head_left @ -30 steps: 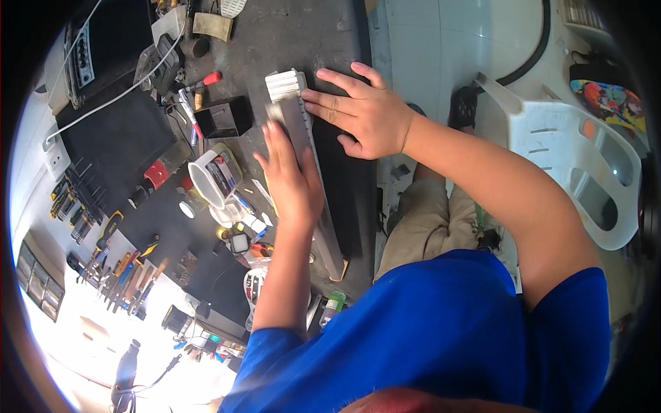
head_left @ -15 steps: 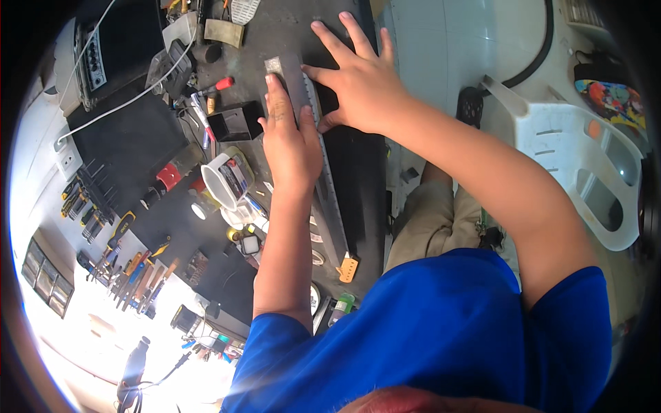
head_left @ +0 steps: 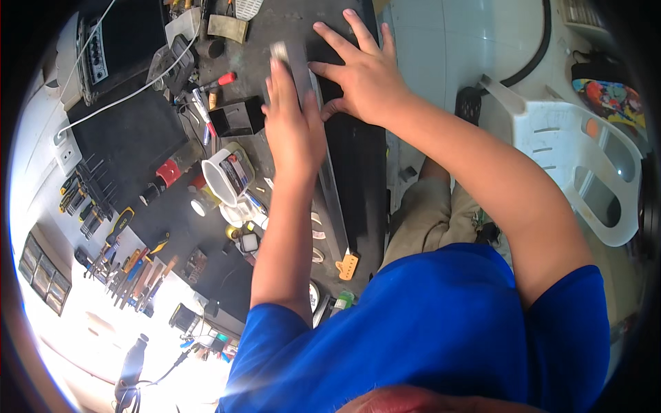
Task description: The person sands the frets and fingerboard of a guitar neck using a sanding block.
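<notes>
My left hand lies lengthwise over a flat grey bar, its fingers along one side and its thumb on the other. The bar's pale far end is blurred. Along the bar's right side runs a long, thin metal strip at the edge of a black surface. Spread wide, my right hand rests on that black surface, its thumb and index finger close to the strip. Most of the bar is hidden under my left hand.
Left of my left hand stand a black open box and a white tub. A red-tipped tool lies beyond them. Near my body is a yellow tag. A white plastic chair stands at the right.
My left hand and the grey bar have slid a little forward, away from my body. My right hand stays spread in nearly the same place.
</notes>
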Available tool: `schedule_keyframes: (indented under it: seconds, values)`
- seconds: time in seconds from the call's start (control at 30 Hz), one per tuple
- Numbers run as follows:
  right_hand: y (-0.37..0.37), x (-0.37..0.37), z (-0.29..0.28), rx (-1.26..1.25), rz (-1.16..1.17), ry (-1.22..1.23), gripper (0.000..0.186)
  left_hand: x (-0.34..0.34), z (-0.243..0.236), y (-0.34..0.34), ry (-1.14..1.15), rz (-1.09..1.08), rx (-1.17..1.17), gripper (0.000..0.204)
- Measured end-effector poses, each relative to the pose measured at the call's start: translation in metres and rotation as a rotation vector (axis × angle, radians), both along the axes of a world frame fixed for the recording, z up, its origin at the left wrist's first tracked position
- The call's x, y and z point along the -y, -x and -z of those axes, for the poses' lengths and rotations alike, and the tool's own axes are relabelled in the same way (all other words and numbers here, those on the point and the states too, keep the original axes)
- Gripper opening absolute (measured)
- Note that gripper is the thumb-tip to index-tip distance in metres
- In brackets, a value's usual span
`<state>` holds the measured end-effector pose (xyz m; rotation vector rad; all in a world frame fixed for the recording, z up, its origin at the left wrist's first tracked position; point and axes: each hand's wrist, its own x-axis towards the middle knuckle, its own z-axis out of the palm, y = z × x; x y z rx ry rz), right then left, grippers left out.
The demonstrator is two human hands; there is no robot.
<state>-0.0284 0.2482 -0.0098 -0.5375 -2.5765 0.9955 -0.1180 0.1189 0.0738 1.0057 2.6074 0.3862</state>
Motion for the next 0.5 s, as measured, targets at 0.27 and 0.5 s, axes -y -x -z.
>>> schedule_keyframes:
  seconds: [0.27,0.5]
  values:
    - [-0.008,0.0,0.007,0.049,-0.04,0.02,0.074,0.071,-0.002,-0.05,0.044,0.065,0.006,0.074]
    - [0.0,0.006,-0.003,0.045,-0.027,0.001,0.077,-0.01,-0.001,0.018,-0.026,0.011,0.005,0.068]
